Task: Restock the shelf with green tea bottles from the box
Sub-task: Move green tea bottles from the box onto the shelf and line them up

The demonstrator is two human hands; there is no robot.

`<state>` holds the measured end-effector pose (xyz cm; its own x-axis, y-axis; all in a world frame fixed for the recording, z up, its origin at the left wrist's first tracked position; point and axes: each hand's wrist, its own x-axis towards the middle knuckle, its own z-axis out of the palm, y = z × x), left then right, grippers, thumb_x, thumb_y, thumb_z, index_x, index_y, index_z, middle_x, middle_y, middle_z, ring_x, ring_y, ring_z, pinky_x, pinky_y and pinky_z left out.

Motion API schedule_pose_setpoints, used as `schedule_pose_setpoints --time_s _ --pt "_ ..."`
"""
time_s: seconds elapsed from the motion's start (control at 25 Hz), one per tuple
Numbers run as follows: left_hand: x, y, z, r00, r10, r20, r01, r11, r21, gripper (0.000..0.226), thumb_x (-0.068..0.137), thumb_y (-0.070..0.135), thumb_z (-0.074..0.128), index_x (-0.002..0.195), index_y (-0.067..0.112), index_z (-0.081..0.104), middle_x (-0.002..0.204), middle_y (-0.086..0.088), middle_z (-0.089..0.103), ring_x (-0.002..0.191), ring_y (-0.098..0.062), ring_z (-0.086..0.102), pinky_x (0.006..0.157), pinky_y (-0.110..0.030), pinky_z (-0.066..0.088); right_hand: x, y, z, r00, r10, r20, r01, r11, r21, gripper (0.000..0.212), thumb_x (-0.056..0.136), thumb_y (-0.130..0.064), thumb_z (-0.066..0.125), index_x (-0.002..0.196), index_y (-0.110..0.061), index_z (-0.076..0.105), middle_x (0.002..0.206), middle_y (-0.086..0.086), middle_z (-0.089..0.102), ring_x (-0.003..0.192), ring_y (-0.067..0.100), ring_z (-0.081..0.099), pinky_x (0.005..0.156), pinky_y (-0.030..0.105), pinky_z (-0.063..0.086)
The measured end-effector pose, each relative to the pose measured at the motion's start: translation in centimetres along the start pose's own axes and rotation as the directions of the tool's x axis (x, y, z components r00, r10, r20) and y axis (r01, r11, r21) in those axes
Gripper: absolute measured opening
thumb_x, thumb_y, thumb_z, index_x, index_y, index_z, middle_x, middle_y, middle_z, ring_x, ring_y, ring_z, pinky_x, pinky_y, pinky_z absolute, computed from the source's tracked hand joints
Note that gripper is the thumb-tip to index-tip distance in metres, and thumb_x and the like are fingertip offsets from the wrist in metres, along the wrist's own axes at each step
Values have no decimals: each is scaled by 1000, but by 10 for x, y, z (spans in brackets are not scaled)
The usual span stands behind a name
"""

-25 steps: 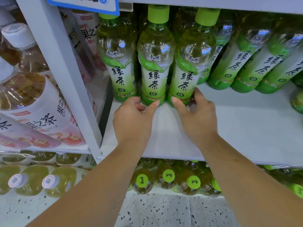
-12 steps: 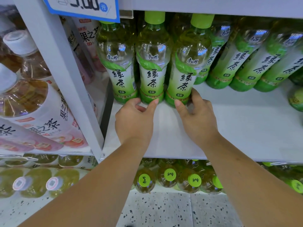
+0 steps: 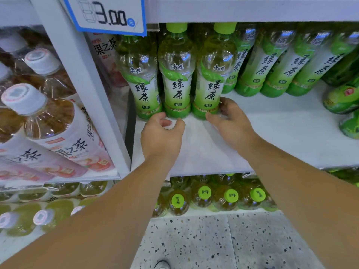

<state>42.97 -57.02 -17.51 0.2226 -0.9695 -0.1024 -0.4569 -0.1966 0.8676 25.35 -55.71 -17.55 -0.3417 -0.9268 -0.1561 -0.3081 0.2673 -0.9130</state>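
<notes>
Three green tea bottles stand upright in a row at the left of the white shelf (image 3: 291, 136): the left bottle (image 3: 142, 82), the middle bottle (image 3: 177, 78) and the right bottle (image 3: 212, 80). My left hand (image 3: 162, 136) sits just in front of the left and middle bottles' bases, fingers loosely curled, holding nothing. My right hand (image 3: 231, 123) touches the base of the right bottle with thumb and fingertips around its lower edge. More green tea bottles (image 3: 272, 68) stand further back to the right. No box is in view.
A grey upright post (image 3: 81, 90) divides this shelf from pink-labelled fruit tea bottles (image 3: 58, 133) on the left. A price tag (image 3: 108, 14) hangs above. Green-capped bottles (image 3: 231, 196) fill the lower shelf. Some green bottles (image 3: 342, 100) lie at the far right. Speckled floor lies below.
Both hands have pushed the front bottles a little deeper onto the shelf. My left hand has drawn slightly back from the bottle bases; my right hand stays at the right bottle's base.
</notes>
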Motion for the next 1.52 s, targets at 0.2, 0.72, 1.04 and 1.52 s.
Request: schedule_pose_setpoints --time_s 0.2,0.72,1.04,1.52 --pt "-5 12 -19 966 -55 254 84 991 -105 82 72 55 65 145 22 50 128 6 62 119 -19 59 104 -42 48 -20 -20 -10 965 233 -117 -205 956 210 75 66 -44 69 137 -23 58 116 -6 67 113 20 63 104 41 49" --pt "-85 36 -92 765 -144 628 210 977 -31 80 67 70 62 137 34 55 134 10 58 123 -14 57 104 -40 46 -154 -16 -56 920 383 85 -393 901 183 55 80 -58 61 134 -47 57 132 -13 58 126 16 55 108 42 42" --pt "-187 81 -114 673 -121 730 138 990 36 81 71 73 59 143 36 50 116 33 52 107 10 52 77 -21 42 -277 -29 -114 897 440 53 -442 878 183 56 99 -53 54 150 -35 44 128 -20 45 119 7 43 95 35 35" --pt "-400 172 -87 562 -18 827 -87 993 80 58 98 40 63 150 23 43 140 7 54 122 -11 51 87 -23 38 -458 -12 -306 857 503 -113 -478 858 191 65 100 -60 46 156 -29 35 157 -3 42 138 20 45 107 40 39"
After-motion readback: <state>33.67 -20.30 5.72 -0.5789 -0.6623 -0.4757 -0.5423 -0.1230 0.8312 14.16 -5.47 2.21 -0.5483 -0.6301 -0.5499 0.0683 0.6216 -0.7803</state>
